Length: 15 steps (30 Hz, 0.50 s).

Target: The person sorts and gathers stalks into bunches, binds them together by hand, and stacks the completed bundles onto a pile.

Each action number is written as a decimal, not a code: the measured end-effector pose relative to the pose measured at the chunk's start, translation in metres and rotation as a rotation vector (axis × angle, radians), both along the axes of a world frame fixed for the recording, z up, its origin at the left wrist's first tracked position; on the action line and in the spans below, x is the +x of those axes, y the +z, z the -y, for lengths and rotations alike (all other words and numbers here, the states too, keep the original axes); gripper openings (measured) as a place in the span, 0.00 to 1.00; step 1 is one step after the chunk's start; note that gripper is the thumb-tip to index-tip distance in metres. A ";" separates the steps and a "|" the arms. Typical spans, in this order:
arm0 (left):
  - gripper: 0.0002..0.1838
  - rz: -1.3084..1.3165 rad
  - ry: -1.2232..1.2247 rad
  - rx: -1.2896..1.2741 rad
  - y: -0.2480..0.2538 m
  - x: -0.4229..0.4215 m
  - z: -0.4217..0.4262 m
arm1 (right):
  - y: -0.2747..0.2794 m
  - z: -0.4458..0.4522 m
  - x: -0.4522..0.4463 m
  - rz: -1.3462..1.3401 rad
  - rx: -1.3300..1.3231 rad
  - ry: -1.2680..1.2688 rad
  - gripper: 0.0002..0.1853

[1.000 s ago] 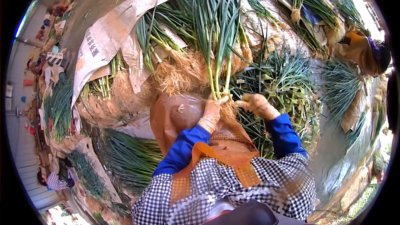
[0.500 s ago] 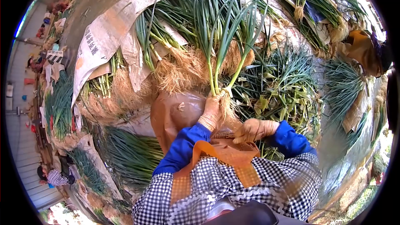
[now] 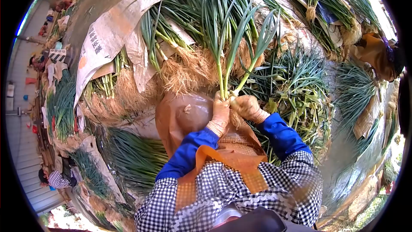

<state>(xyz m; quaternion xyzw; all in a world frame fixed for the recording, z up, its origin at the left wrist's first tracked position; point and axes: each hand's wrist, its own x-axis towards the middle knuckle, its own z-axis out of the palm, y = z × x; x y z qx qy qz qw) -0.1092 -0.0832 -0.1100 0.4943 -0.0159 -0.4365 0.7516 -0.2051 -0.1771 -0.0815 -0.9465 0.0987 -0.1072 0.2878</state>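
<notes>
A few long green onions (image 3: 221,75) stand upright in front of me, their leaves fanning away toward the top. My left hand (image 3: 220,114) is closed around their lower white ends. Right beside it, my right hand (image 3: 249,107) is also closed at the base of the rightmost stalk, its fingertips against the left hand. Pale stringy roots (image 3: 235,119) hang down between the two hands. Under them lies a brown apron (image 3: 182,111) over my lap.
Rooted green onions (image 3: 182,66) lie heaped ahead, partly under a printed paper sack (image 3: 109,34). Stripped leaves (image 3: 296,99) pile up at right. Another green onion bundle (image 3: 135,157) lies at left. A person (image 3: 58,180) is at the far left.
My right hand has moved up and forward from near my lap to the onions' base and closed there. The left hand keeps its hold; the rightmost stalk has shifted slightly right.
</notes>
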 end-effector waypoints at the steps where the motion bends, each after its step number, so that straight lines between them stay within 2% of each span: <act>1: 0.13 -0.069 0.000 -0.028 0.012 -0.002 0.002 | -0.002 -0.004 -0.006 -0.006 0.007 -0.001 0.09; 2: 0.12 -0.148 0.023 -0.086 0.026 -0.004 0.005 | -0.004 -0.004 -0.014 -0.238 0.445 0.114 0.08; 4: 0.13 0.026 0.050 -0.006 0.018 0.001 0.005 | 0.003 0.008 -0.029 -0.684 1.312 0.343 0.12; 7: 0.14 0.067 0.038 -0.010 0.016 -0.003 0.006 | 0.055 0.047 -0.037 -0.781 -0.124 0.295 0.08; 9: 0.15 0.058 -0.004 -0.050 0.024 -0.008 0.005 | 0.023 0.052 -0.029 0.093 -0.102 0.051 0.14; 11: 0.15 0.085 -0.020 -0.076 0.026 -0.011 0.003 | 0.025 0.042 -0.010 -0.086 -0.148 0.015 0.16; 12: 0.15 0.160 -0.023 -0.028 0.020 -0.010 0.001 | 0.005 0.041 0.001 -0.164 0.510 -0.090 0.17; 13: 0.15 0.235 -0.025 0.015 0.019 -0.008 0.001 | 0.000 0.039 0.003 0.001 0.515 0.018 0.16; 15: 0.14 0.190 0.007 0.000 0.019 -0.007 0.002 | -0.028 0.036 0.007 -0.007 0.662 -0.074 0.13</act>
